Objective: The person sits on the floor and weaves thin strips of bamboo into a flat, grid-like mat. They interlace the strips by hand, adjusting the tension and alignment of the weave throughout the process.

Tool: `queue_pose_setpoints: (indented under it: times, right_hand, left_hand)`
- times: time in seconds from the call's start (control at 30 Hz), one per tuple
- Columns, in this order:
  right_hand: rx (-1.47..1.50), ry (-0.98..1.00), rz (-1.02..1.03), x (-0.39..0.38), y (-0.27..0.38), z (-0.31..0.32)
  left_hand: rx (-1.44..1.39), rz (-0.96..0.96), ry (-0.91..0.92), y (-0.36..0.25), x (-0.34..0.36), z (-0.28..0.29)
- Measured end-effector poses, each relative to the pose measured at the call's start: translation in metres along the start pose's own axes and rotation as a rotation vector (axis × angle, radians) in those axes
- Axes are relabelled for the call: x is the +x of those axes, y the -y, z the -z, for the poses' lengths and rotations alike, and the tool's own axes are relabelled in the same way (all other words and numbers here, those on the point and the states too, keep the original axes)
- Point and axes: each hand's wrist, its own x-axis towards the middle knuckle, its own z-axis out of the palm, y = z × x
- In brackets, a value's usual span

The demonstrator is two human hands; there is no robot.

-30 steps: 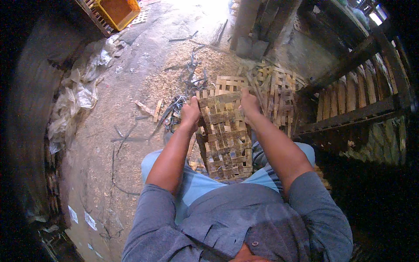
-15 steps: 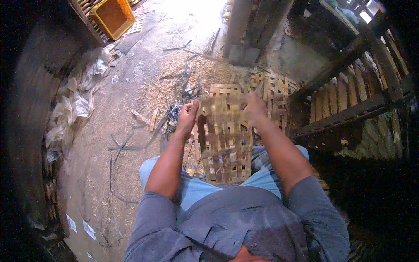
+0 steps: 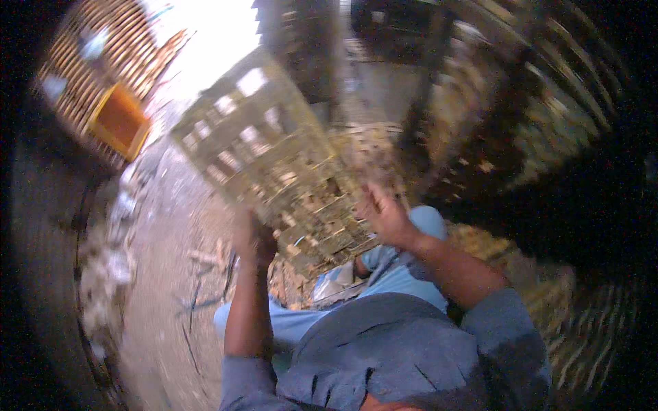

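A rectangular woven panel (image 3: pixel 274 164) of flat wooden or bamboo strips, with rows of open gaps, is raised in front of me and tilted toward the upper left. My left hand (image 3: pixel 255 240) grips its lower left edge; motion blurs the fingers. On the opposite edge, my right hand (image 3: pixel 385 214) has hold of the panel, thumb side up. The panel's lower end comes down between my knees. Behind its right side, another slatted lattice piece (image 3: pixel 373 147) shows blurred on the floor.
An orange-yellow plastic crate (image 3: pixel 120 123) stands at the far left beside a slatted bamboo surface (image 3: pixel 113 41). Crumpled plastic sheeting (image 3: pixel 118 264) lies along the left wall. Dark cords (image 3: pixel 192 335) and broken strips (image 3: pixel 209 257) litter the floor. Timber framing rises at the right.
The panel has risen from between my legs and swung so its far end points up and left. Both hands have moved lower and leftward with it. My view has turned too.
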Motion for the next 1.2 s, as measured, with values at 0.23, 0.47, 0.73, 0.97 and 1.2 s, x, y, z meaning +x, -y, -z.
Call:
queue_pose_setpoints:
  times: [0.23, 0.47, 0.73, 0.97, 1.2]
  right_hand:
    - [0.083, -0.619, -0.037, -0.138, -0.005, 0.135]
    - [-0.187, -1.72, -0.202, -0.316, -0.052, 0.295]
    - [0.138, -2.207, -0.244, -0.598, -0.071, 0.392]
    - [-0.468, -2.232, -0.842, -0.64, -0.088, 0.404]
    - [-1.051, -1.422, -0.69, -0.511, -0.134, 0.393]
  left_hand:
    - [-0.393, 0.109, 0.617, 0.01, -0.02, -0.065]
    - [-0.026, 0.212, 0.594, 0.06, 0.006, -0.039]
    - [0.118, 0.492, 0.136, 0.097, -0.005, 0.068]
    - [0.014, 0.562, -0.06, 0.132, -0.016, 0.123]
    - [-0.015, 0.603, -0.024, 0.14, -0.014, 0.149]
